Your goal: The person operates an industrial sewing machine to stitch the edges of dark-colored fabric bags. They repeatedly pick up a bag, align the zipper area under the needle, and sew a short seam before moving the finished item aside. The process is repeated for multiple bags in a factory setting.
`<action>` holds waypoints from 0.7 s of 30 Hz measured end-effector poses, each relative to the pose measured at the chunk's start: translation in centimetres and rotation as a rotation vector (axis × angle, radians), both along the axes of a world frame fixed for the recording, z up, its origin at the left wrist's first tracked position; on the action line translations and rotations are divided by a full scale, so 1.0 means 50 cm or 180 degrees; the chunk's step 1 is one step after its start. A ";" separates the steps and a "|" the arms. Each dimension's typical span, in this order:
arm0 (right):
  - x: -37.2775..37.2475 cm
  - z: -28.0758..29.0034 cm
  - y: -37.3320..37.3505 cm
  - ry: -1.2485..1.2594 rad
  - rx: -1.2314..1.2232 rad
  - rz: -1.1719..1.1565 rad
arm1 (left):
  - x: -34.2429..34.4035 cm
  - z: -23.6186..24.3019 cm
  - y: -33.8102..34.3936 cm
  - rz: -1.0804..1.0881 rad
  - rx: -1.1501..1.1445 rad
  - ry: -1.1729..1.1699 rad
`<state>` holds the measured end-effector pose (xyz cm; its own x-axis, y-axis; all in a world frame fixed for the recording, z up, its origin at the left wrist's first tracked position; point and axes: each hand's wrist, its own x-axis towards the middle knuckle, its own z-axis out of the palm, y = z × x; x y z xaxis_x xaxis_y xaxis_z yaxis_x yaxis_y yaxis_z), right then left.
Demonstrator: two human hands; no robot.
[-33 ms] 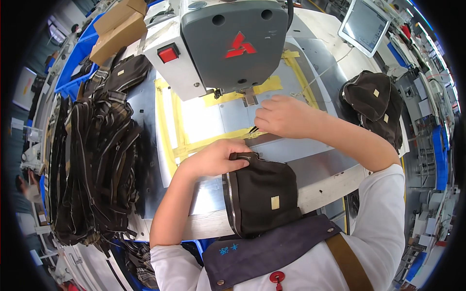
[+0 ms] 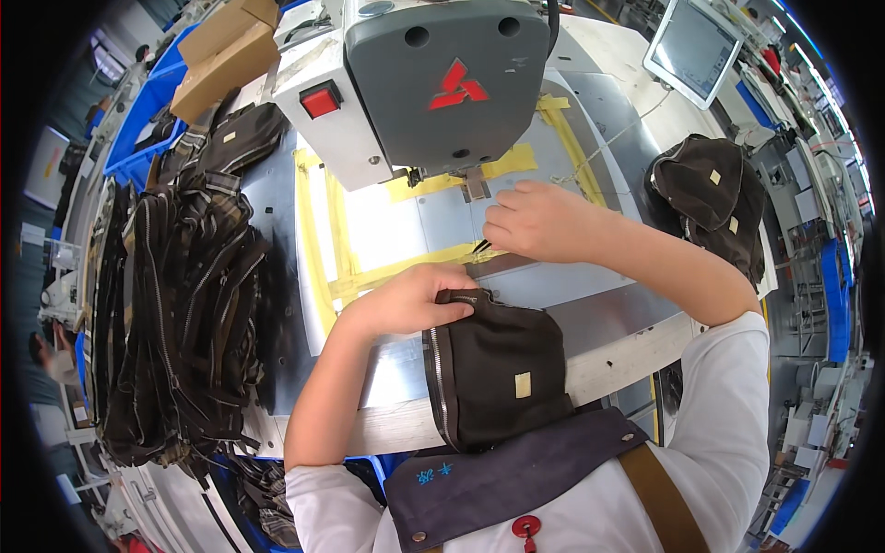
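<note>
A dark brown fabric pouch (image 2: pixel 498 378) with a metal zipper down its left side and a small cream label hangs over the table's front edge, against my apron. My left hand (image 2: pixel 419 300) is closed on its upper left corner, thumb on top. Just beyond it, my right hand (image 2: pixel 539 221) is closed around a small tool with two dark pointed tips (image 2: pixel 481 246); most of the tool is hidden in the fist. These tips are over the yellow-taped edge of the work plate (image 2: pixel 442 221), below the sewing machine head (image 2: pixel 447 88).
A tall pile of dark zippered pouches (image 2: pixel 180 323) lies at the left, with more behind it. Two finished-looking pouches (image 2: pixel 701 184) lie at the right. A cardboard box (image 2: pixel 221 64), blue bins (image 2: pixel 147 138) and a tablet screen (image 2: pixel 693 46) stand farther back.
</note>
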<state>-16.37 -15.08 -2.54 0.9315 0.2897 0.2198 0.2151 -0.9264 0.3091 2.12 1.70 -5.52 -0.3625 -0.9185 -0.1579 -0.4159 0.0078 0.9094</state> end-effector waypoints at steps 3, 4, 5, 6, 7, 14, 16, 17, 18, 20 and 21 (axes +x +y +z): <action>0.003 -0.015 0.001 0.0132 0.0260 0.0005 | 0.000 0.004 -0.002 -0.0014 0.0020 -0.0012; 0.002 -0.022 0.002 0.0186 0.0420 -0.0008 | -0.001 0.005 -0.003 0.0000 0.0074 0.0017; -0.001 -0.025 0.002 0.0252 0.0510 -0.0111 | -0.001 0.005 -0.004 0.0013 0.0128 0.0047; -0.005 -0.027 0.002 0.0319 0.0600 -0.0216 | -0.002 0.005 -0.006 0.0025 0.0182 0.0076; -0.004 -0.030 0.003 0.0375 0.0696 -0.0293 | 0.000 0.004 -0.004 0.0038 0.0184 0.0108; -0.023 -0.022 -0.009 0.0095 0.0747 -0.0356 | 0.002 0.001 -0.002 0.0053 0.0260 0.0220; -0.018 -0.034 0.001 0.0013 0.0702 -0.0192 | 0.001 0.000 -0.002 0.0053 0.0268 0.0253; -0.017 -0.038 0.007 0.0092 0.0769 -0.0251 | 0.001 0.000 -0.003 0.0051 0.0269 0.0261; -0.016 -0.042 0.015 0.0170 0.0835 -0.0311 | 0.001 -0.001 -0.003 0.0049 0.0270 0.0268; -0.017 -0.054 0.017 0.0252 0.1003 -0.0451 | -0.002 -0.004 -0.003 0.0056 0.0198 0.0369; -0.022 -0.061 0.015 0.0258 0.1101 -0.0540 | -0.005 -0.006 -0.003 0.0056 0.0161 0.0421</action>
